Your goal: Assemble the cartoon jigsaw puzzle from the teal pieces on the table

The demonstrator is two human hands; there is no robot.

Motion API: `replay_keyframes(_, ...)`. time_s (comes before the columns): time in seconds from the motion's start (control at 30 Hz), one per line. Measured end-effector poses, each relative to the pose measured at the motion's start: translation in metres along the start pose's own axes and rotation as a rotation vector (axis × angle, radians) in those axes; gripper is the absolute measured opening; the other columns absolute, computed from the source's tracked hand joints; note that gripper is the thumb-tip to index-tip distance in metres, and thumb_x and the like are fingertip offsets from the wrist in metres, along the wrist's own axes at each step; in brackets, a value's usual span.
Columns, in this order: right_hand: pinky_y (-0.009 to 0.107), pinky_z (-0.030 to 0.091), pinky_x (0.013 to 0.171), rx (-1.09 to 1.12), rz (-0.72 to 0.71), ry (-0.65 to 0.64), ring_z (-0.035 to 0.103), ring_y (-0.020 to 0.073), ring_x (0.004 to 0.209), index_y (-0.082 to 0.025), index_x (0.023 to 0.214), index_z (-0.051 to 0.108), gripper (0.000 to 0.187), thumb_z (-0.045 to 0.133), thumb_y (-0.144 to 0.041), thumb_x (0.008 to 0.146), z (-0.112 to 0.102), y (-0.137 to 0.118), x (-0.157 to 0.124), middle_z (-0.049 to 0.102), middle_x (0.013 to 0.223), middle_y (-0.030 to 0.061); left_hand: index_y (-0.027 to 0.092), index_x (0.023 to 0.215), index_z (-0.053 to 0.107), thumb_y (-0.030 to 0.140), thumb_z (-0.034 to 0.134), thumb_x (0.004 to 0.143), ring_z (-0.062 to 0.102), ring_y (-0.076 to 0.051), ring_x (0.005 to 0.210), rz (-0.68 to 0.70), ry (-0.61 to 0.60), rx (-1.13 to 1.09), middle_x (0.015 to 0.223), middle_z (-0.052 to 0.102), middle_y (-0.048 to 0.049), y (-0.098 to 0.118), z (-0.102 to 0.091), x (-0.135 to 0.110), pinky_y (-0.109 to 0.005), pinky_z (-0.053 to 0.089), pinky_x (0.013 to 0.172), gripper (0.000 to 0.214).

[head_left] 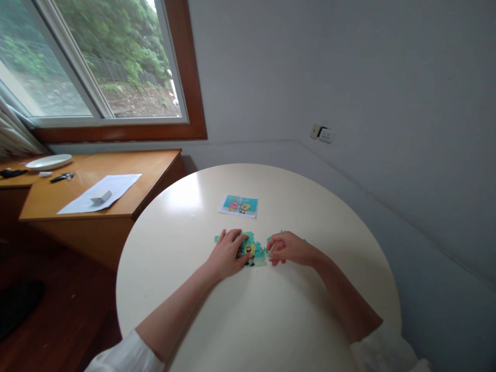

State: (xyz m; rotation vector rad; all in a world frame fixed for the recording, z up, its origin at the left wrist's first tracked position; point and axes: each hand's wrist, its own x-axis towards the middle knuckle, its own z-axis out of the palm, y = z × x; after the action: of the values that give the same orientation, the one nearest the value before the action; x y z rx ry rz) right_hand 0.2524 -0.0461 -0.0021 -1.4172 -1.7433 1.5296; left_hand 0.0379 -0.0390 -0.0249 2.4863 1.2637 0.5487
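A small teal jigsaw puzzle [253, 250] with a yellow cartoon figure lies partly assembled on the round cream table [194, 289]. My left hand [228, 254] rests flat on the puzzle's left part, fingers spread over the pieces. My right hand [287, 248] is at the puzzle's right edge, fingers curled and pinched at a teal piece whose shape is mostly hidden. A printed reference picture [238, 205] of the same cartoon scene lies flat farther out on the table.
A wooden desk [116, 206] stands to the left under the window, bearing a sheet of paper [101, 192], a small grey object, a white plate [48, 162] and dark small items. A wall socket [323, 134] sits on the grey wall.
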Motion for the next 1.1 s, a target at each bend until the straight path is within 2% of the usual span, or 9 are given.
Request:
replay_keyframes(0.37, 0.020, 0.039, 0.042, -0.013, 0.039, -0.031, 0.058, 0.0120, 0.045, -0.016, 0.066, 0.050, 0.018, 0.062, -0.025, 0.057, 0.002, -0.005, -0.004, 0.063, 0.049, -0.0002, 0.022, 0.116, 0.049, 0.038, 0.054, 0.076, 0.041, -0.025, 0.117, -0.006, 0.008, -0.007, 0.123, 0.047, -0.0128, 0.001, 0.001, 0.000, -0.051, 0.017, 0.104, 0.044)
replay_keyframes(1.1, 0.018, 0.038, 0.039, -0.050, 0.126, 0.015, 0.056, 0.0104, 0.042, -0.015, 0.056, 0.051, 0.005, 0.056, -0.017, 0.058, 0.010, -0.006, 0.000, 0.060, 0.045, -0.0012, 0.020, 0.118, 0.048, 0.040, 0.049, 0.078, 0.040, -0.026, 0.118, -0.015, -0.019, 0.020, 0.124, 0.045, -0.0131, 0.001, 0.001, 0.000, -0.051, 0.018, 0.105, 0.045)
